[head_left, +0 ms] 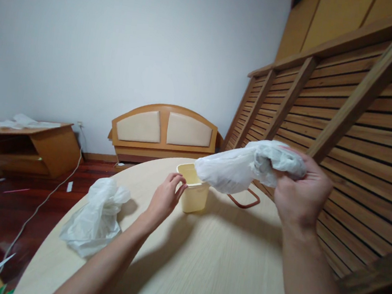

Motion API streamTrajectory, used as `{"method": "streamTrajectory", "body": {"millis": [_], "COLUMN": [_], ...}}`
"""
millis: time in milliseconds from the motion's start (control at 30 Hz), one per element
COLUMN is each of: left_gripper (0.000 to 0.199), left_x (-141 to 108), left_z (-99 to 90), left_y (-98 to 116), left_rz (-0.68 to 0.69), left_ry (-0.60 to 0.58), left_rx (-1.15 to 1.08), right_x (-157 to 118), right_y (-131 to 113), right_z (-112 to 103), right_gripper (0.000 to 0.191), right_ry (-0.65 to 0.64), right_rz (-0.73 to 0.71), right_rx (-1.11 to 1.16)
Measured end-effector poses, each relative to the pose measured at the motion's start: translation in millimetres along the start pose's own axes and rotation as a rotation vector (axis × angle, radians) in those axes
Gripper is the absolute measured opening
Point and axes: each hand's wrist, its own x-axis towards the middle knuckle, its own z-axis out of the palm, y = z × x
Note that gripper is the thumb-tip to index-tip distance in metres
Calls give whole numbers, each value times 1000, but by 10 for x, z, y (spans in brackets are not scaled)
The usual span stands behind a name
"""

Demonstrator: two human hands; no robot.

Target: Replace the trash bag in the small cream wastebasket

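Observation:
A small pale yellow bin (194, 200) stands upright on the round wooden table (222, 276). Its near left rim is pinched between the fingers and thumb of my left hand (167, 194). Up to the right, my right hand (301, 192) is closed around the gathered end of a white plastic bag (229, 169). The bag's bulging lower end hangs out to the left and overlaps the bin's right rim in view; whether they touch I cannot tell. What the bag holds is hidden.
Another crumpled white plastic bag (98, 216) rests at the table's left edge. Behind the held bag lies a reddish-brown loop (246, 204). A slatted wooden frame (371, 155) leans along the right. Beyond are a headboard (163, 135) and a low cabinet (36, 150).

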Motion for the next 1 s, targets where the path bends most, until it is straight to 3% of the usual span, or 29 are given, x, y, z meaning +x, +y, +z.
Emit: {"method": "streamTrajectory", "body": {"millis": [600, 833, 1000], "left_gripper": [11, 13, 13], "left_x": [80, 73, 57], "left_z": [-10, 14, 51], "left_y": [-203, -210, -233], "left_rz": [-54, -48, -42], "left_ry": [-9, 2, 9], "left_rx": [3, -35, -87], "right_x": [-23, -47, -72], "right_y": [-22, -11, -49], "right_z": [-12, -22, -26], "right_gripper": [24, 26, 27], "right_ry": [-36, -202, -205], "right_rz": [23, 85, 74], "right_rx": [30, 24, 43]}}
